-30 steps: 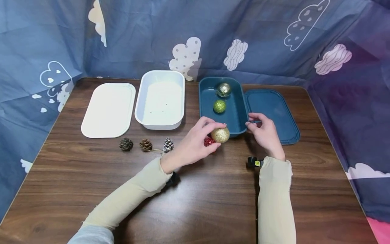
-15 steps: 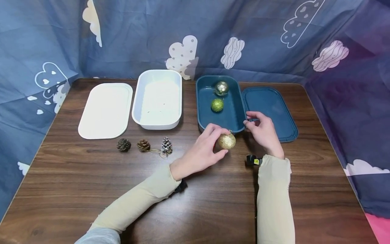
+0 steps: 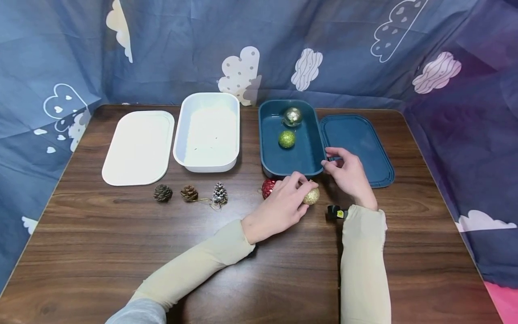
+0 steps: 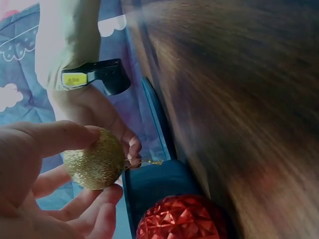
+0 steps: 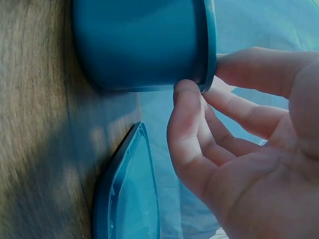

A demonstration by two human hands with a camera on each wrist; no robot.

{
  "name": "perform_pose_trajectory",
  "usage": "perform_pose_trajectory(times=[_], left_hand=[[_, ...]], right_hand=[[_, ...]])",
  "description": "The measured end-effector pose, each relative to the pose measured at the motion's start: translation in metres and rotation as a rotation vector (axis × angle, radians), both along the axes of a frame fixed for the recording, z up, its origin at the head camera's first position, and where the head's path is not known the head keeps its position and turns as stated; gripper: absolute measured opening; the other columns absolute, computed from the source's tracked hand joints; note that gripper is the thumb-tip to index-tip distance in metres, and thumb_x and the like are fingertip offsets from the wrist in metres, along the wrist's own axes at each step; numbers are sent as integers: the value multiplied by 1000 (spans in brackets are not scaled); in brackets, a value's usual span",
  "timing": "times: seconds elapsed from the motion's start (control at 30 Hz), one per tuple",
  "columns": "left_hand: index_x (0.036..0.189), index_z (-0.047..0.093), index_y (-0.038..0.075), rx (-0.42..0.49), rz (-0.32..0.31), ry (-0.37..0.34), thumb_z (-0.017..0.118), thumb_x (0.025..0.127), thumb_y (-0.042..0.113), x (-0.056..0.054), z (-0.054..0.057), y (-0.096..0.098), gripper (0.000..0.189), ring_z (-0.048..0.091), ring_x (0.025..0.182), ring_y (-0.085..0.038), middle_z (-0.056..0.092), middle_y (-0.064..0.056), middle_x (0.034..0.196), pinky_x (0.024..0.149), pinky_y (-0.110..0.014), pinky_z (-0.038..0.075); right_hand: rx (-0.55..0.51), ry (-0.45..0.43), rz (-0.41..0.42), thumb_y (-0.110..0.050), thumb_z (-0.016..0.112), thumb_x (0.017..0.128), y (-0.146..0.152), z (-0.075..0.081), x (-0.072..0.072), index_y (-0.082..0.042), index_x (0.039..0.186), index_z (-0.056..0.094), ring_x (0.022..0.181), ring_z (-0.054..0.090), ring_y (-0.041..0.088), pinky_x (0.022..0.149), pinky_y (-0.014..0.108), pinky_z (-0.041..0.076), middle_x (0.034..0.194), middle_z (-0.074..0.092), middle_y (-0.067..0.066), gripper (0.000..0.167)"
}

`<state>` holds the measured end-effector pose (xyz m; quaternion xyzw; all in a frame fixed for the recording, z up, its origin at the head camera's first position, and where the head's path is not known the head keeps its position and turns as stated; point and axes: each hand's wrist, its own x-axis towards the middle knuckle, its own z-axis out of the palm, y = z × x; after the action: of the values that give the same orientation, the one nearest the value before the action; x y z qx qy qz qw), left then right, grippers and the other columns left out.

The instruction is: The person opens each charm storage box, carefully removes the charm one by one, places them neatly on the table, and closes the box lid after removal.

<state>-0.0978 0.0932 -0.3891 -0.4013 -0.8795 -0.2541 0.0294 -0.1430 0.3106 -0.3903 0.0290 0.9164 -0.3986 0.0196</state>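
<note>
Between thumb and fingers my left hand point(image 3: 279, 208) pinches a gold glitter Christmas bauble point(image 3: 312, 196), low in front of the blue box point(image 3: 299, 157). In the left wrist view a gold loop hangs from the bauble point(image 4: 95, 162). A faceted red bauble point(image 3: 268, 188) is beside it, partly hidden behind the left hand. Inside the box are a green glitter bauble point(image 3: 287, 139) and a shiny pale-gold one point(image 3: 292, 117). My right hand point(image 3: 351, 177) holds the box's near right rim; in the right wrist view, thumb and fingers meet the rim of the box point(image 5: 144, 45).
A blue lid point(image 3: 356, 135) lies right of the box. Left of it stand a white box point(image 3: 208, 135) with a few specks inside and a white lid point(image 3: 139, 148). Three pine cones sit in front: dark point(image 3: 162, 193), brown point(image 3: 189, 193) and frosted point(image 3: 220, 193). A cloud-print curtain point(image 3: 178, 54) hangs behind.
My left hand has carried the gold bauble right and down, away from the blue box's front rim. The red bauble shows more on its left. My right hand stays at the rim.
</note>
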Motion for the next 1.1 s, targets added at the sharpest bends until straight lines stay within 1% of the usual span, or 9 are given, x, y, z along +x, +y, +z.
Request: perform_pose_trajectory(times=[0.1,0.23,0.4,0.57,0.73,0.93,1.1], left_hand=[[130,55,14,-68,2,60,68,89,19,1,-3,5,43,54,104,-19,50,-4,118,87,-31,46],[126,56,14,-128,5,141,66,89,15,2,-8,10,38,54,101,-19,51,-3,115,84,-30,46],[118,57,13,-203,11,194,61,91,13,4,-11,16,27,53,96,-20,52,-3,111,81,-31,46],[113,58,13,-255,13,202,60,93,12,4,-12,21,19,53,92,-19,53,-2,104,79,-30,45],[114,58,14,-303,19,205,59,94,15,4,-16,26,20,54,93,-19,55,-2,105,79,-31,46],[113,58,14,-322,23,197,60,94,18,3,-17,29,19,55,93,-19,55,-2,106,77,-31,47],[112,58,14,-336,24,199,61,93,19,3,-18,32,20,56,92,-19,56,-2,105,74,-31,48]], right_hand=[[-4,-2,2,-22,57,96,0,0,0,-6,135,52,92,61,23,69,18,47,125,59,16,43],[-4,3,6,-22,57,97,0,1,0,-5,136,52,93,61,25,70,18,47,125,58,16,43],[3,10,12,-23,57,97,1,0,0,-5,136,52,94,61,26,71,19,47,126,58,17,43],[11,11,12,-23,57,96,2,-1,0,-5,136,52,96,61,27,74,24,46,126,58,17,43],[21,11,7,-23,58,96,2,-2,0,-6,135,53,98,60,27,77,30,46,127,58,16,43],[23,24,13,-24,58,96,1,0,0,-6,135,53,98,60,27,76,29,45,127,59,17,43],[18,29,25,-25,57,97,1,3,2,-5,135,53,97,61,28,75,27,44,127,58,18,43]])
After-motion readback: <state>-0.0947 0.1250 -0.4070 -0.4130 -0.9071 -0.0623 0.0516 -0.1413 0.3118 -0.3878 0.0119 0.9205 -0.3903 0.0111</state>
